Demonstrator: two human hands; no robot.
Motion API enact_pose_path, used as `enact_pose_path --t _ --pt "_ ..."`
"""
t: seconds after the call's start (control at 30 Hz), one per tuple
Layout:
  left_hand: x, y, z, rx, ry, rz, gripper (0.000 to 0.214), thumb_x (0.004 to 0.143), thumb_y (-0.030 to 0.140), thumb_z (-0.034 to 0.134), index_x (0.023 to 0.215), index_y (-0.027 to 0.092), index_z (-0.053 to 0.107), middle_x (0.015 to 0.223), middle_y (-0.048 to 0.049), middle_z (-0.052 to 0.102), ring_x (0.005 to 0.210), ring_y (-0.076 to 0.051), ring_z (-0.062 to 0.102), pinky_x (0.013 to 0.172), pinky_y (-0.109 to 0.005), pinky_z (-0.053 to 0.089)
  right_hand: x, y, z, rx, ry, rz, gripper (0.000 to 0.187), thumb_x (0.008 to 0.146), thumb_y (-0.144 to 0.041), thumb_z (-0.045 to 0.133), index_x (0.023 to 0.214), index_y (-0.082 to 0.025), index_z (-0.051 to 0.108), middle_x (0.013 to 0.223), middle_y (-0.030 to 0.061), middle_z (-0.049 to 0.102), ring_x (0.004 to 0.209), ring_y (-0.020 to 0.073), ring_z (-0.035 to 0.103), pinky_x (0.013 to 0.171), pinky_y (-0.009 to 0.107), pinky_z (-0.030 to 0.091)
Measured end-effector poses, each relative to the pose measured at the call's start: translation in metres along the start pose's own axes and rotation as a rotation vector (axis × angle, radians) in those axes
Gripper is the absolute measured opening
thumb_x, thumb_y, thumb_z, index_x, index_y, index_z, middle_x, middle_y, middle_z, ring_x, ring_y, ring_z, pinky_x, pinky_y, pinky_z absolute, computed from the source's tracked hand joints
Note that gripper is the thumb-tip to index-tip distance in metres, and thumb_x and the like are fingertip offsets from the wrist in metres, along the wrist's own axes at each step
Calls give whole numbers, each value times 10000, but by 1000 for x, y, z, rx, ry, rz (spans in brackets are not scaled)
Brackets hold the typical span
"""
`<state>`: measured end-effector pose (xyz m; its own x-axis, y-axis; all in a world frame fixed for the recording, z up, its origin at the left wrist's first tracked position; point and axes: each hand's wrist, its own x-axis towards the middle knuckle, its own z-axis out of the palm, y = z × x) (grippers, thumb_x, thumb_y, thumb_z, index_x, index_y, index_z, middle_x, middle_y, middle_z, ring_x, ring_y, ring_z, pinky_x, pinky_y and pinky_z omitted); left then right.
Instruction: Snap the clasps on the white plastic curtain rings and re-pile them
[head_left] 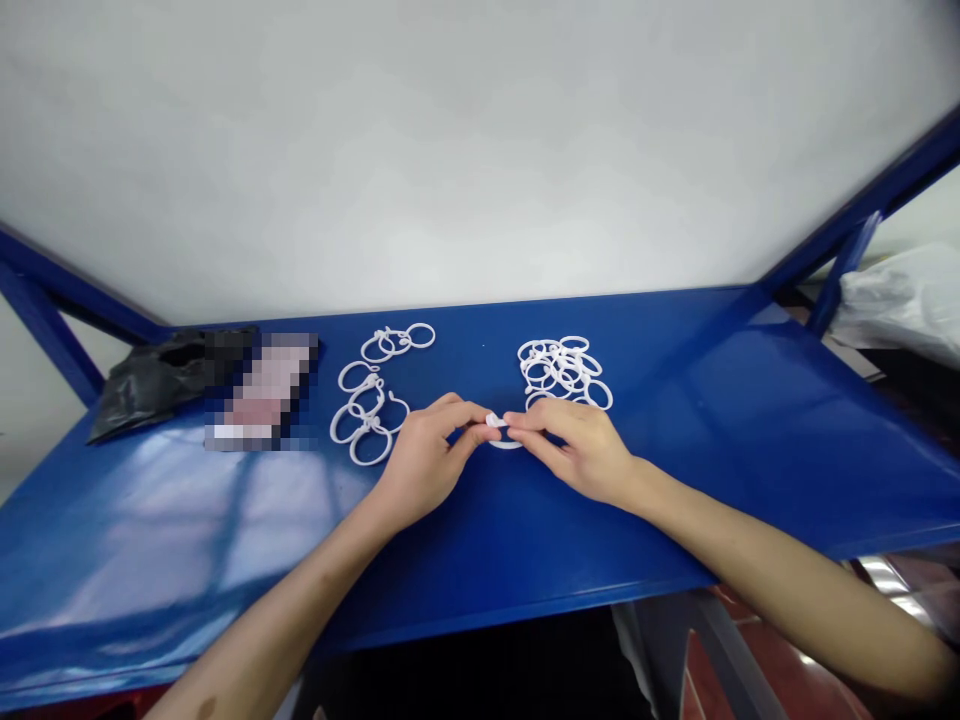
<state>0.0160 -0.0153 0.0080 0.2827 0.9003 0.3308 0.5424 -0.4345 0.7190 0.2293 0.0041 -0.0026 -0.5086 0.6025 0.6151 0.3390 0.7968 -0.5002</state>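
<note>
Between my two hands is a white plastic ring [505, 444], its near curve showing below my fingertips. My left hand [433, 450] pinches it from the left, thumb and forefinger closed at a small white end piece. From the right, my right hand [577, 443] pinches the same ring with thumb and fingertips. Fingers hide most of the ring's upper part. A loose group of white rings with small knobs [371, 447] lies left of my left hand. Just beyond my right hand sits a denser pile of similar white rings [559, 366].
The blue table [525, 560] ends at a front edge below my hands. A black plastic bag [150, 385] and a blurred flat item [262, 390] lie at the left. Behind stands a pale wall [480, 150]; blue frame bars [840, 275] and clear plastic [907, 300] are at the right.
</note>
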Motion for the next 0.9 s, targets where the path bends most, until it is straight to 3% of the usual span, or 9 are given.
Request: enact_pose_path --t 0.2,0.33,0.43,0.57,0.7,0.8,0.9 --pt "-5 -6 7 69 42 100 223 944 159 520 790 214 671 756 -10 688 719 -141 623 663 -265 502 -2 3 -1 48 -79 -40 180 1018 -219 528 1085 -194 693 890 36 749 786 134 685 704 274 570" --pt "-4 -6 9 107 -4 148 273 977 188 485 758 215 647 750 -15 697 738 -155 609 713 -299 512 -2 5 -3 -5 -110 -93 211 1026 -202 496 1106 -184 691 885 45 736 795 139 677 713 279 574" --pt "-2 -6 6 165 -65 175 231 996 244 502 840 212 669 790 -19 708 776 -168 604 741 -316 508 1 5 -7 -125 -110 -111 217 1023 -199 492 1080 -172 700 942 67 719 805 137 666 685 260 557" --pt "3 -12 -6 364 -186 142 236 997 220 458 1046 216 690 959 -49 738 919 -219 606 848 -397 508 7 10 -26 -390 -165 16 241 1017 -226 491 1092 -218 720 1109 81 679 789 136 644 620 255 515" --pt "5 -22 -21 554 -235 41 461 865 54 403 1232 207 639 1162 -88 686 1065 -274 574 923 -470 493 15 22 -53 -546 -249 140 201 996 -231 539 1062 -231 728 1059 77 690 960 207 613 696 295 518" --pt "5 -28 -32 595 -254 3 492 794 52 435 1212 213 638 1193 -89 652 1076 -278 564 948 -472 478 19 31 -66 -550 -378 171 160 979 -233 571 1051 -223 714 1014 62 705 960 214 599 716 312 512" --pt "3 -31 -39 575 -306 -18 425 778 93 467 1137 231 646 1167 -71 652 1074 -272 559 963 -468 456 19 35 -69 -543 -423 212 130 971 -214 575 983 -218 704 988 50 704 946 208 598 732 317 500"
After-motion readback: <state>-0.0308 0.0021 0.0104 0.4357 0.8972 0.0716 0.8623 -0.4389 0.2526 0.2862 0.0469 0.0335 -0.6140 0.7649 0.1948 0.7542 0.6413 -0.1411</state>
